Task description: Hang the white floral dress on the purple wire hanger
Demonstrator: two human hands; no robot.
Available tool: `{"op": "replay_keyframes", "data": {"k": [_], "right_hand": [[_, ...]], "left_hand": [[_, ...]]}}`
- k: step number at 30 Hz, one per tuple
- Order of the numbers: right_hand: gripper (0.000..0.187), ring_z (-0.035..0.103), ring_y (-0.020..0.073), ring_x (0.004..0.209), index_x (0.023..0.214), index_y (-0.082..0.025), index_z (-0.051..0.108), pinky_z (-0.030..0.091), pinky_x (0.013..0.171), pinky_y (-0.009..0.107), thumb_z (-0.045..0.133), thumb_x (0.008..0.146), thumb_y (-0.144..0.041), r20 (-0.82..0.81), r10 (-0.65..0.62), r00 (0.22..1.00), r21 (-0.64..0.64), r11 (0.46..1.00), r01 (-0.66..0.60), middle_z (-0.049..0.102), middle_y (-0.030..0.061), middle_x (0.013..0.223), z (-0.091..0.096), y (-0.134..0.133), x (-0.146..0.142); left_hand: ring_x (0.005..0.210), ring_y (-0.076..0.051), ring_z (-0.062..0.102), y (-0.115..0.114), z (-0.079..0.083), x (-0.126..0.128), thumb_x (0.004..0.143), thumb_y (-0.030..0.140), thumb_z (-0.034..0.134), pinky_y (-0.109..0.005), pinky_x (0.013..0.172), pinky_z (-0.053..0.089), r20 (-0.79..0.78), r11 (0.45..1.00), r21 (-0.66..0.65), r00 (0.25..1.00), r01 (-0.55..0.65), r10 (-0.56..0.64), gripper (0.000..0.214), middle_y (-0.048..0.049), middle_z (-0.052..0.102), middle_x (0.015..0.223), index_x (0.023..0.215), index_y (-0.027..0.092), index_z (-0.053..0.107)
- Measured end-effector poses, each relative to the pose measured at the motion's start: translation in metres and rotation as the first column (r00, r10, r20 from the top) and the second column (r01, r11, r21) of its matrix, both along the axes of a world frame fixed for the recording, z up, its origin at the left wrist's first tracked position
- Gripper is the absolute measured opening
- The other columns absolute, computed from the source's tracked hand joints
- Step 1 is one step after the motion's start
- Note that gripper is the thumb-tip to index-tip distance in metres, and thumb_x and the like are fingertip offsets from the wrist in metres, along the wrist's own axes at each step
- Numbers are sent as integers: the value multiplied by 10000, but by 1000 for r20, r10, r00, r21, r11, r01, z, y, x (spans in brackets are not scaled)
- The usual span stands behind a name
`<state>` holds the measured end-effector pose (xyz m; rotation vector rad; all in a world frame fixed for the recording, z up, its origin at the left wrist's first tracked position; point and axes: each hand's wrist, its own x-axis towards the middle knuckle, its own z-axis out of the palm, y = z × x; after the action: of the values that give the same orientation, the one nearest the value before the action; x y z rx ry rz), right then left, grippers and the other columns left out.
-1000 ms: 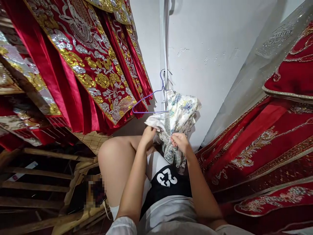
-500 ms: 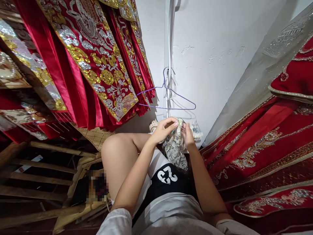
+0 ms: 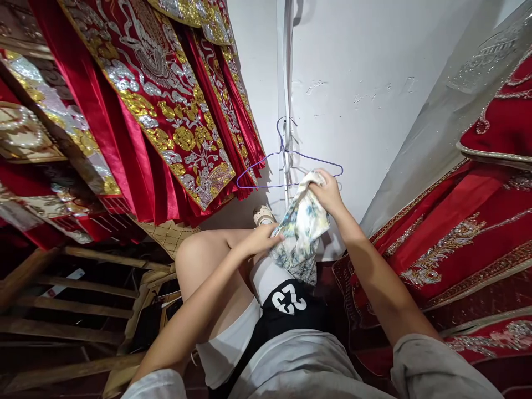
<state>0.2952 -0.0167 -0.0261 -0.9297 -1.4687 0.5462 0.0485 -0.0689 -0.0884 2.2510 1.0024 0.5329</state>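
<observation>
A soft, light cloth [image 3: 305,216] with a blue, yellow and grey pattern hangs bunched in front of my lap. My right hand [image 3: 327,194] is closed on its upper corner, raised close to the lower bar of a purple hanger [image 3: 313,157]. Lower down, my left hand [image 3: 261,240] grips the left edge of the same cloth, with part of its fingers hidden behind the fabric. The hanger itself carries nothing and hangs by its hook against a white pole. Which kind of garment the cloth is, I cannot tell.
Red embroidered garments [image 3: 183,127] with gold and silver sequins hang on the left. More red beaded garments [image 3: 449,238] hang at right beside a sheer cover [image 3: 419,127]. A wooden slatted frame [image 3: 83,305] stands at lower left. A shoe [image 3: 264,215] shows near the wall.
My right hand has lifted the cloth's corner up toward the hanger. My left hand has moved down and left, and the cloth is now spread wider between both hands.
</observation>
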Motion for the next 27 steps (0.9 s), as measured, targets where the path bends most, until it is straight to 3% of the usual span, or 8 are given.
{"op": "replay_keyframes", "data": {"k": [2,5,8,14,17,20,24,27], "right_hand": [[276,637,226,966,960,-196,690,498,907,342,545,740,-280,14,-82,997,-6,997,82,726,63,999,1,23,2],[193,615,229,819,731,-197,643,501,798,348,502,776,-321,166,-113,980,-203,968,147,700,56,799,-8,45,6],[173,540,203,692,565,-201,533,438,684,314,556,713,-289,250,-151,956,-236,949,211,593,22,611,-16,51,16],[226,463,160,660,504,-193,481,328,614,277,597,686,-259,315,-212,925,-174,945,276,469,-12,534,-10,45,32],[235,462,154,627,496,-188,493,327,603,284,628,671,-268,339,-204,918,-194,940,281,489,-8,529,-11,41,26],[208,484,165,617,519,-184,519,348,605,290,633,669,-273,348,-187,919,-203,941,269,534,9,554,-16,36,19],[119,552,206,703,750,-161,640,410,665,303,622,690,-263,346,-209,915,-139,953,270,629,41,708,-17,29,24],[563,592,244,782,1227,-169,586,458,738,344,683,686,-292,293,-395,871,-5,910,414,677,68,881,-12,32,41]], "left_hand": [[836,-263,652,11,0,-20,919,487,521,-339,790,483,-186,991,101,977,-86,104,342,-80,725,913,952,184,677],[731,-250,640,37,3,-47,879,422,561,-319,707,461,-294,950,224,914,-218,280,243,-82,716,793,813,213,665],[751,-273,646,66,12,-65,836,311,576,-337,716,462,-249,880,329,868,-343,431,147,-109,712,779,743,215,636],[818,-292,632,99,36,-76,835,226,514,-374,788,471,-61,778,416,839,-471,540,120,-148,688,859,742,184,579],[832,-263,611,101,44,-74,827,211,516,-373,821,475,134,727,475,857,-496,497,75,-120,672,901,839,175,580],[975,-247,619,104,51,-66,855,202,481,-361,903,474,298,763,465,891,-449,342,271,-120,669,1098,1106,161,572],[1005,-237,622,117,63,-57,877,200,458,-350,936,459,326,801,421,895,-426,305,355,-102,691,1097,1202,155,593],[937,-225,610,125,70,-55,887,184,428,-332,908,454,272,818,411,911,-403,312,262,-84,700,1012,1026,157,649]]}}
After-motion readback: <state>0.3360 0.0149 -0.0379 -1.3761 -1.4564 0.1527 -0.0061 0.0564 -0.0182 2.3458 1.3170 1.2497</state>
